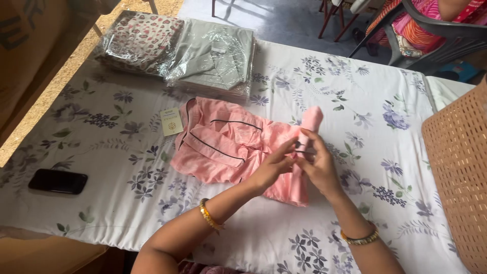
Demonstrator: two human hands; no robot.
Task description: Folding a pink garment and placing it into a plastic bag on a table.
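Pink garment (223, 144), soft and light, lies just left of my fingers. My left hand (274, 167) and right hand (317, 165) pinch its rolled end (309, 127); the limp cloth wants gripping at the fold.

You are in what looks like a small garment packing spot set up in a home or a little workshop, not a factory floor. You work at a table (355, 91) spread with a white floral sheet, where folded clothes sealed in clear plastic bags (177, 50) are stacked at the far edge and a paper tag (171, 121) lies beside a pink garment (223, 142). Around you are a woven plastic chair (456, 172), bare floor, chair legs, and another person seated in a plastic chair (431, 30) behind the table.
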